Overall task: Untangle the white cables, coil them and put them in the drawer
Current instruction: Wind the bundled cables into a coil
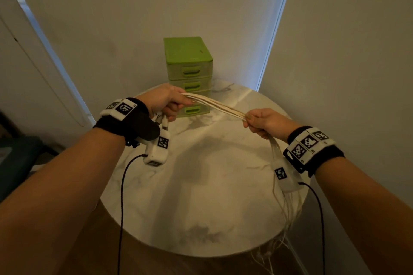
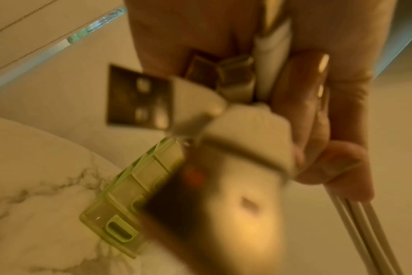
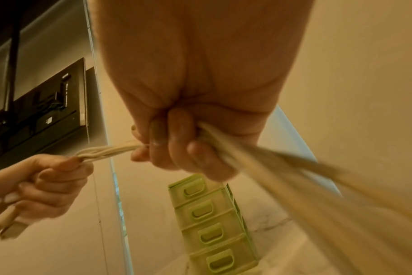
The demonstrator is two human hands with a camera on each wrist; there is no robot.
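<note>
A bundle of several white cables [image 1: 218,106] stretches taut between my two hands above the round marble table [image 1: 201,185]. My left hand [image 1: 166,101] grips one end, and USB plugs [image 2: 139,98] stick out below its fist. My right hand [image 1: 262,121] grips the bundle further along [image 3: 106,151]. From it the loose tails [image 1: 283,207] hang past the table's right edge. The green drawer unit [image 1: 190,73] stands at the back of the table with all its drawers closed [image 3: 212,223].
Pale walls close in behind the table, and a bright strip [image 1: 277,27] runs down the right. Black camera leads [image 1: 121,196] hang from both wrists. A dark wall-mounted unit [image 3: 35,104] shows in the right wrist view.
</note>
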